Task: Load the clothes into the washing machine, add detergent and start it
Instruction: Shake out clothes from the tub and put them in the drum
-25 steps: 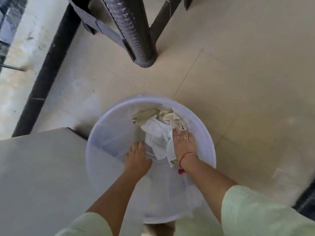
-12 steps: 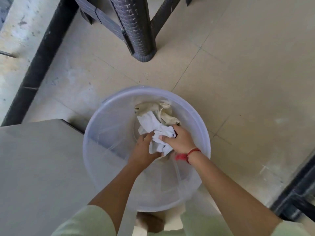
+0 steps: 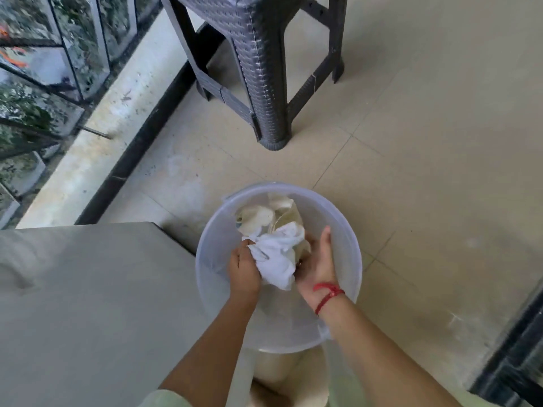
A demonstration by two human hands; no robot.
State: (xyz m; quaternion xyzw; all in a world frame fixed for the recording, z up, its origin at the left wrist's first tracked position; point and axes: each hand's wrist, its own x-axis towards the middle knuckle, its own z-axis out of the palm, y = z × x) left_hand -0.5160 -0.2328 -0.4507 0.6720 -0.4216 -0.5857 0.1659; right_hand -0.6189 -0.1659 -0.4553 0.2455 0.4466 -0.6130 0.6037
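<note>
Our left hand (image 3: 244, 270) grabs the white cloth (image 3: 279, 254) tight. Our right hand (image 3: 318, 267) holds it from the other side. Both are inside the clear bucket (image 3: 346, 236). More cream clothes (image 3: 258, 215) lie just past our fingers.

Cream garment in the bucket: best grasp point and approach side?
Probably pinch the raised, bunched fold on the far side of the cream garment, coming straight down into the open-topped bucket. It lies crumpled with no flat edge showing, and its near side is covered by the white cloth that the left hand and right hand hold.
</note>
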